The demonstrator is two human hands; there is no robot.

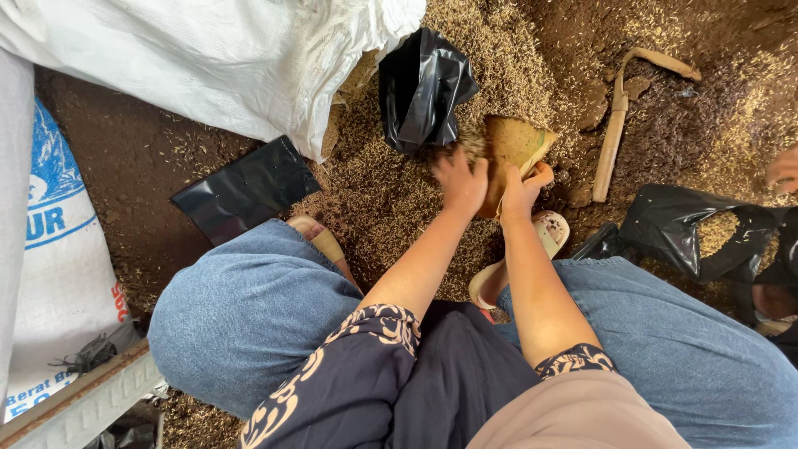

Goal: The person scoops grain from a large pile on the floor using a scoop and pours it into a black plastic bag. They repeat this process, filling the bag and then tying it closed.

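Note:
My right hand (pixel 525 188) grips the near edge of a tan wedge-shaped scoop (pixel 514 148) loaded with rice husks, tilted toward the left. My left hand (pixel 460 178) rests with spread fingers against the scoop's left side, beside the mouth of a small black plastic bag (pixel 422 90) standing on the ground. Husks (pixel 378 195) lie thick on the soil around both hands. My knees in blue jeans (pixel 249 308) frame the arms on each side.
A large white sack (pixel 208 58) lies at the top left, a printed white sack (pixel 58 249) at the left edge. Flat black bags (pixel 245 189) lie on the soil. A wooden-handled tool (pixel 613 133) lies right of the scoop. Another black bag with husks (pixel 694 229) and another person's hand (pixel 783 169) are at right.

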